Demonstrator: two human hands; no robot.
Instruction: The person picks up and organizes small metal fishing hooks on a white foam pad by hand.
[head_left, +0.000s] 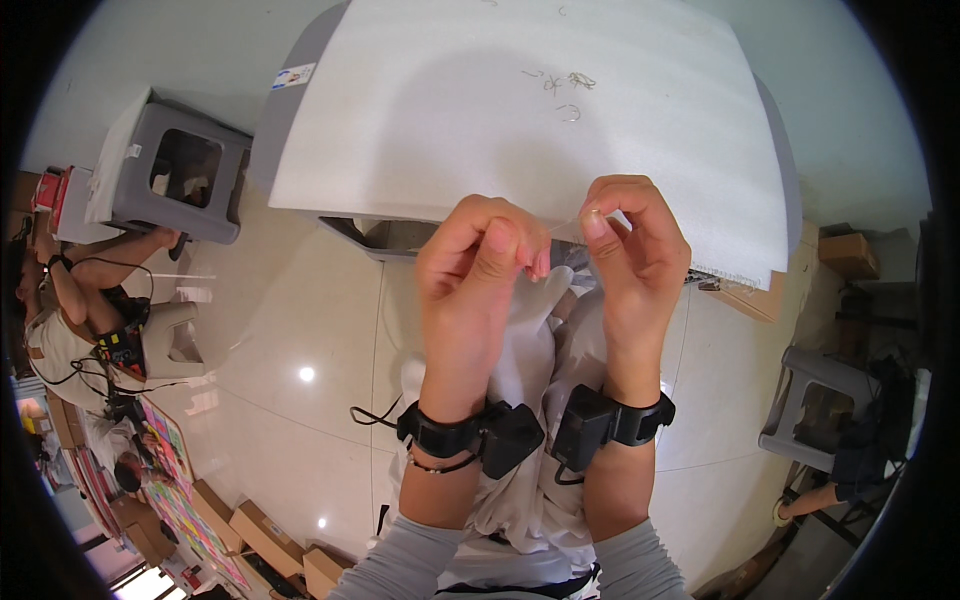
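My left hand (478,250) and my right hand (635,240) are raised close together just off the near edge of a table covered with a white sheet (420,130). Both are closed in a pinch, thumb against forefinger. Between them runs a thin, pale strand (562,226), too fine to tell its kind. A tiny gold-coloured bit shows at my right thumb tip. On the sheet lie a small tangle of fine wire-like pieces (581,80) and a thin curved piece (570,113). Several small hook-like pieces (728,274) line the sheet's near right edge.
Left of the table stands a grey stool (190,180), with a seated person (85,310) beyond it. Cardboard boxes (265,535) are on the floor at lower left. At the right are another grey stool (815,405), a box (848,252) and another person's foot (782,512).
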